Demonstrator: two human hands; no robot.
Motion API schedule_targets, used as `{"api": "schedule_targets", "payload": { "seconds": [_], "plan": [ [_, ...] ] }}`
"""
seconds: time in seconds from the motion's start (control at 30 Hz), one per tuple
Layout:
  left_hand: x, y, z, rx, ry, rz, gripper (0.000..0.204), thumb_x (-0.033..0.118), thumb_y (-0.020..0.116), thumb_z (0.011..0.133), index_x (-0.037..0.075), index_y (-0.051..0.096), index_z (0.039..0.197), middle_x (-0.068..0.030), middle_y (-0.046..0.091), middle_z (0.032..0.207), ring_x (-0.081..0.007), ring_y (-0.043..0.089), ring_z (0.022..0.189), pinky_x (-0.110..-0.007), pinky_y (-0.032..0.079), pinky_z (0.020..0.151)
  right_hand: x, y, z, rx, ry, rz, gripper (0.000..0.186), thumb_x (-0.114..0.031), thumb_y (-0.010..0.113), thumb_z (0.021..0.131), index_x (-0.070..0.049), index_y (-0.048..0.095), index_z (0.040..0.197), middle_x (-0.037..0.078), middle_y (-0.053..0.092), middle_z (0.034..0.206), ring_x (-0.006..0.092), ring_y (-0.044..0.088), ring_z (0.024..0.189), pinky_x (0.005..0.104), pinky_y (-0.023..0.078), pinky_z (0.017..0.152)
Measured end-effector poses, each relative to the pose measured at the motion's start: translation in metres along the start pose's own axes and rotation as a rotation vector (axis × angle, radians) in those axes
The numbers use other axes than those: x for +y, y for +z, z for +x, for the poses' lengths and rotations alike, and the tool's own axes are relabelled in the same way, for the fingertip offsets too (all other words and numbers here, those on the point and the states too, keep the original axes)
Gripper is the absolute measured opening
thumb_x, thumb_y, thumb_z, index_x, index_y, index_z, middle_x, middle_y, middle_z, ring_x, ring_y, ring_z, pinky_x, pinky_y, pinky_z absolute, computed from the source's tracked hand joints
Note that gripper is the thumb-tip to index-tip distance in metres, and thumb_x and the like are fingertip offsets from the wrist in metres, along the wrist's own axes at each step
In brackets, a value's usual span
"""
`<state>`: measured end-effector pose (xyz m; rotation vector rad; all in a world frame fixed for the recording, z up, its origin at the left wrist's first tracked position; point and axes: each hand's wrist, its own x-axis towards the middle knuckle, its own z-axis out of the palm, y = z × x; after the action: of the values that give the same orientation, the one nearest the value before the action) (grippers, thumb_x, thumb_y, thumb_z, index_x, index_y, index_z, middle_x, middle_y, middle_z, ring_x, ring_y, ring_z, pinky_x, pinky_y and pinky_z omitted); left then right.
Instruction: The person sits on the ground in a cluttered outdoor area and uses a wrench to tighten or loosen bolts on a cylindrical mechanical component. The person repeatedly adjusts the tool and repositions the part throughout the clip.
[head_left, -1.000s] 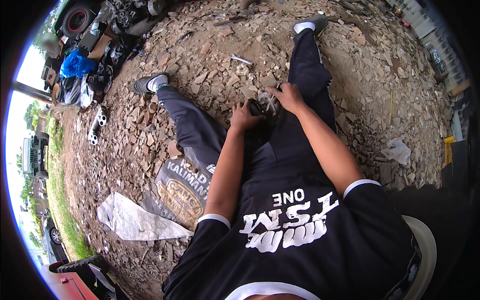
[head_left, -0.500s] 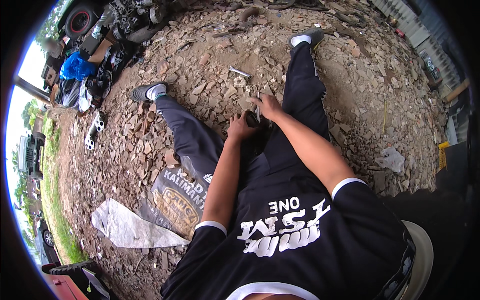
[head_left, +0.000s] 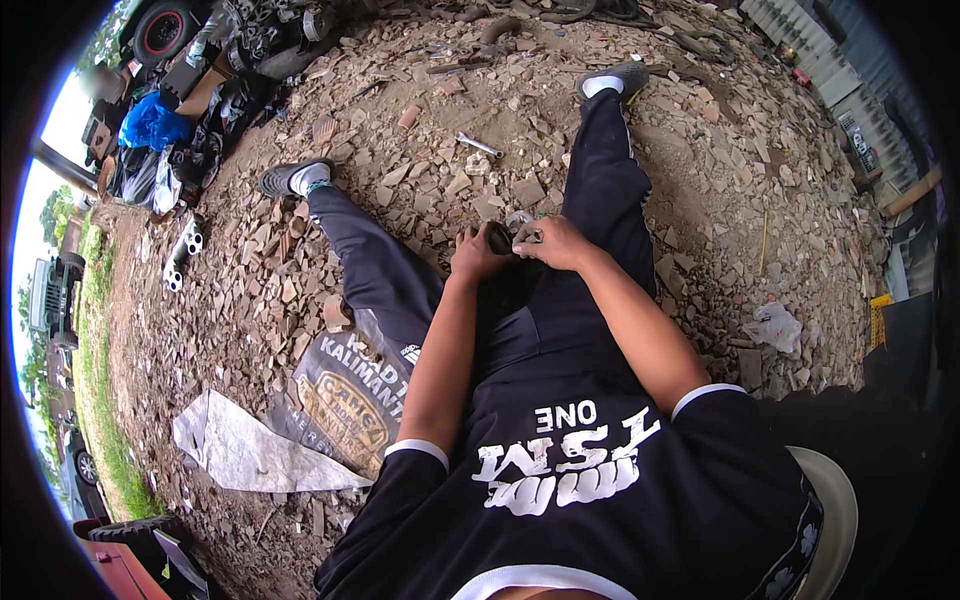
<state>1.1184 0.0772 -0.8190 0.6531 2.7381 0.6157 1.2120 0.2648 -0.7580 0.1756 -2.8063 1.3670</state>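
Note:
My left hand point(head_left: 476, 252) is closed around a dark, round, hollow-looking part point(head_left: 500, 238) between my thighs. Its exact kind does not show. Against the right side of that part is my right hand point(head_left: 553, 243), its fingers curled in and thumb and forefinger pinched together. What the pinch holds, if anything, is too small to make out. Just beyond the fingertips shows a small pale, shiny shape point(head_left: 518, 217). On the rubble between my outstretched legs, farther off, lies a metal wrench point(head_left: 480, 146).
Broken tile rubble point(head_left: 390, 200) covers the ground. A printed plastic sheet point(head_left: 340, 390) and a white sheet point(head_left: 255, 450) lie at left. Beyond are a silver pipe part point(head_left: 183, 255), a blue plastic bag point(head_left: 154, 122) and piled machine parts. A crumpled clear bag point(head_left: 775, 328) lies at right.
My right hand has dropped lower and turned, its fingers now curled beside the dark part. The slim metal piece that stood at its fingers no longer shows clearly. My left hand keeps its hold.

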Motion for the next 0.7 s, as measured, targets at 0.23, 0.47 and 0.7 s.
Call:
{"api": "schedule_targets", "payload": {
  "seconds": [0.23,0.47,0.7],
  "plan": [
    [0.000,-0.004,-0.006,0.008,0.015,0.024,0.100,0.057,0.084,0.060,0.019,0.045,0.145,-0.0257,0.048,0.142,-0.0418,0.045,0.134,-0.048,0.041,0.110,0.010,-0.005,0.030,0.418,0.000,-0.197,0.046,-0.044,0.069,0.090,0.002,0.070,0.086,0.022,0.069,0.078,0.0399,0.068,0.079,0.0446,0.052,0.066],
    [0.003,-0.007,-0.007,0.006,0.032,-0.029,0.099,0.057,0.082,0.061,0.017,0.046,0.144,-0.0266,0.050,0.140,-0.0430,0.046,0.133,-0.047,0.041,0.109,0.049,0.016,0.043,0.279,0.173,-0.233,0.055,-0.054,0.063,0.092,0.000,0.071,0.090,0.020,0.070,0.078,0.0377,0.070,0.081,0.0444,0.052,0.072],
    [-0.009,0.004,-0.001,0.035,0.066,0.027,0.099,0.057,0.080,0.060,0.022,0.045,0.146,-0.0235,0.049,0.141,-0.0424,0.045,0.133,-0.050,0.046,0.104,0.038,0.009,0.046,0.354,0.254,-0.030,0.060,-0.059,0.056,0.094,0.000,0.069,0.090,0.026,0.069,0.088,0.0432,0.067,0.091,0.0504,0.051,0.078]
  ]
}}
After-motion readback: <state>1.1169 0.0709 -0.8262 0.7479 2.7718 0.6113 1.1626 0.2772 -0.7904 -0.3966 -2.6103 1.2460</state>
